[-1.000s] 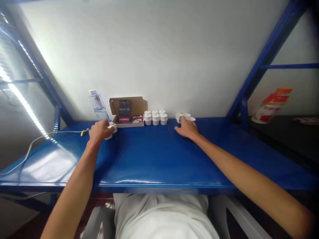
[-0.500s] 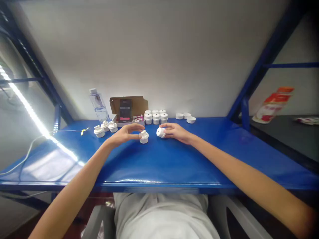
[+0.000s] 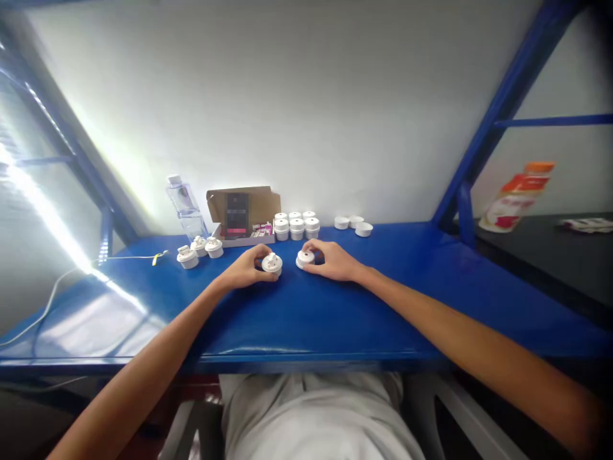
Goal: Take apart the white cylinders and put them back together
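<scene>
A white knobbed piece is held at the centre of the frame by the left hand, with its knobbed side turned up; it is gripped at the sides between thumb and fingers. Just to its right, a white cap with a dark hole in its top is held by the right hand, whose thumb and fingers are curved round it. The two held things are kept apart by a narrow gap of blue table. Whether either is rested on the table or slightly raised cannot be told.

To the left of centre, three more knobbed parts are set close together, their knobs up. Behind them a clear bottle is seen near the wall, and beside it an open box is placed with its cardboard flap raised. A dark panel is stood upright in the box, and small pink-and-white items are seen next to it.

At the middle rear, lidded white pots are grouped in two rows just beside the box. Farther right, three shallow white cups are clustered near the wall.

At the left of the frame, a pale cord with a yellow tag is laid across the table. At the right edge, a red-labelled bottle with an orange top is seen on a dark surface, tilted in the view.
</scene>
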A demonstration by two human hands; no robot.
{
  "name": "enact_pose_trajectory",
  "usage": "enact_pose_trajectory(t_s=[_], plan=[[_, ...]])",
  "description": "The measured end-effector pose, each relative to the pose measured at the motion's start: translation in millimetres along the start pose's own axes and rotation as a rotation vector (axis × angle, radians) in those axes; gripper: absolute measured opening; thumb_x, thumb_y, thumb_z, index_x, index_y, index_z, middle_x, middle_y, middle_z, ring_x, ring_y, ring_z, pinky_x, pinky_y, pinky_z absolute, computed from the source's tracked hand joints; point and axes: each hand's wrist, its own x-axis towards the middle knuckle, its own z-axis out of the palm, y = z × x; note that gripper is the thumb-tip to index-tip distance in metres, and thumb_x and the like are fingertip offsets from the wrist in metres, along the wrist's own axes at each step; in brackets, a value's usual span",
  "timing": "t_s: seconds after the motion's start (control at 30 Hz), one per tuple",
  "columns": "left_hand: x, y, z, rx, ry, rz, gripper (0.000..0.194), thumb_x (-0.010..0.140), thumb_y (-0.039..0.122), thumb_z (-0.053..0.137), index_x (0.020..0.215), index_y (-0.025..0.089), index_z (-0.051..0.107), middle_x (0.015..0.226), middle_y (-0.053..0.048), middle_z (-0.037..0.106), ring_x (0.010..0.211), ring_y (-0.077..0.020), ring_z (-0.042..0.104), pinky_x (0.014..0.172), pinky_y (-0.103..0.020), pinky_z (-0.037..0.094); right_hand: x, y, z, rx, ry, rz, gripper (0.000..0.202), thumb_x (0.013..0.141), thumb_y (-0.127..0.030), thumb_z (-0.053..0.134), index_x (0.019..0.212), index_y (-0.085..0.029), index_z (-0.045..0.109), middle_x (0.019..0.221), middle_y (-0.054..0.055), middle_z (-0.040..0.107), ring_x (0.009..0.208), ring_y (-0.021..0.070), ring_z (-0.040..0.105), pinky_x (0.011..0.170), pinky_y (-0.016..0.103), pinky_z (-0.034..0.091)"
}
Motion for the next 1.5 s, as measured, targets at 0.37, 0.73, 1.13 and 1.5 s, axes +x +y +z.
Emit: enact_pose_trajectory(t_s=[0.37, 0.73, 1.13, 1.5], plan=[[-5.9, 25.3, 8.1, -0.217, -0.086, -0.008, 0.045, 0.083, 0.054, 0.071, 0.101, 0.013, 0.066, 0.089, -0.006, 0.067, 0.079, -0.0169, 0.06, 0.074, -0.029, 0.046, -4.9, -34.5, 9.4, 0.236, 0.17, -0.192, 0.039, 0.079, -0.029, 0.075, 0.117, -0.023, 0.063, 0.118, 0.006, 0.067, 0.106, 0.023, 0.068, 0.097, 0.04, 0.057], [-6.8, 27.8, 9.8, -0.233, -0.121, -0.023, 0.045, 0.086, 0.058, 0.067, 0.091, 0.013, 0.066, 0.082, -0.003, 0.063, 0.072, -0.0137, 0.055, 0.071, -0.028, 0.043, -8.0, -36.2, 10.3, 0.041, 0.179, -0.367, 0.036, 0.087, -0.032, 0.072, 0.122, -0.026, 0.067, 0.123, 0.007, 0.069, 0.118, 0.0266, 0.064, 0.106, 0.045, 0.051], [-8.2, 28.8, 9.0, -0.185, -0.13, -0.034, 0.042, 0.085, 0.052, 0.07, 0.098, 0.013, 0.068, 0.083, -0.003, 0.064, 0.074, -0.0145, 0.057, 0.072, -0.028, 0.043, -9.9, -33.3, 12.7, 0.08, 0.138, -0.351, 0.036, 0.087, -0.034, 0.073, 0.122, -0.027, 0.071, 0.129, 0.007, 0.068, 0.12, 0.0264, 0.065, 0.107, 0.044, 0.052], [-9.1, 25.8, 20.1, -0.256, -0.068, 0.05, 0.052, 0.063, 0.034, 0.09, 0.1, 0.017, 0.058, 0.094, -0.003, 0.065, 0.087, -0.0184, 0.064, 0.078, -0.03, 0.051, -6.7, -25.8, 26.0, 0.552, -0.053, 0.165, 0.038, 0.094, -0.052, 0.06, 0.113, -0.02, 0.066, 0.086, 0.003, 0.073, 0.067, 0.0186, 0.072, 0.062, 0.031, 0.06]])
